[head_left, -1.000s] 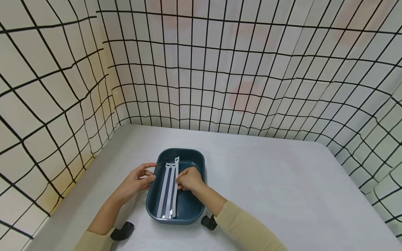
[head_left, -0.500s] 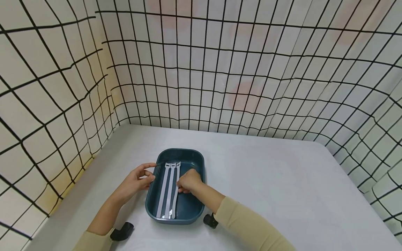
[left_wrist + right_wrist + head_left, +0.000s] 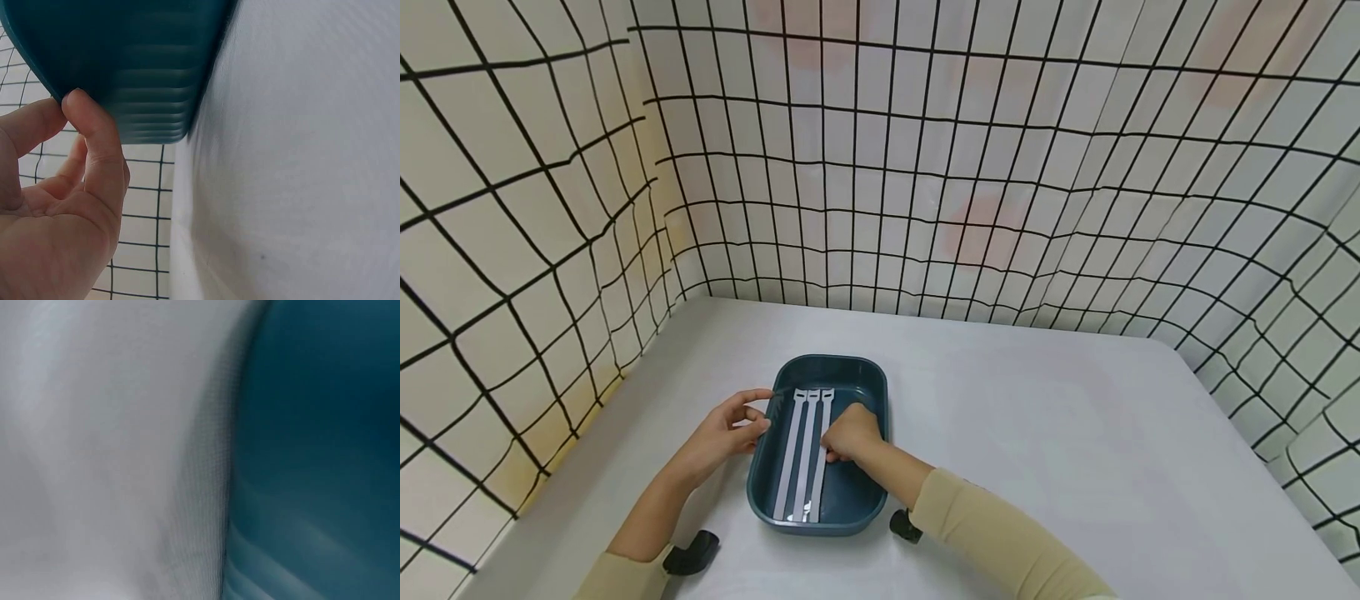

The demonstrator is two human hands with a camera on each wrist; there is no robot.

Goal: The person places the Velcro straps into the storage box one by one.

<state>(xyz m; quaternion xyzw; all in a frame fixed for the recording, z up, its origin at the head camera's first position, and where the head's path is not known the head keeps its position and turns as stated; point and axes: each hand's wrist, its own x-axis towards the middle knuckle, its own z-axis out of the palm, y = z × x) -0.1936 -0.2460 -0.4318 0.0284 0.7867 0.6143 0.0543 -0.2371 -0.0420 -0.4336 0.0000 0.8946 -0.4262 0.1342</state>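
Three white cable straps with slotted heads lie side by side, lengthwise, in a dark teal tray (image 3: 868, 518): a left strap (image 3: 788, 458), a middle strap (image 3: 805, 454) and a right strap (image 3: 817, 492). My right hand (image 3: 853, 433) reaches into the tray with curled fingers and holds the right strap near its middle; its fingertips are partly hidden. The left hand (image 3: 726, 429) holds the tray's left rim, and in the left wrist view its thumb and a finger (image 3: 94, 134) meet at that rim. Only tray wall and tabletop show in the right wrist view.
The tray stands on a white tabletop (image 3: 1037, 433), left of centre. Black wire mesh (image 3: 880, 167) rises behind the table and along both sides. Black wrist cameras (image 3: 692, 552) hang near both sleeves, just in front of the tray.
The right strap, whose head stood raised and close to the middle strap, has come down and now lies flat, evenly spaced beside the others. My left hand has kept its place.
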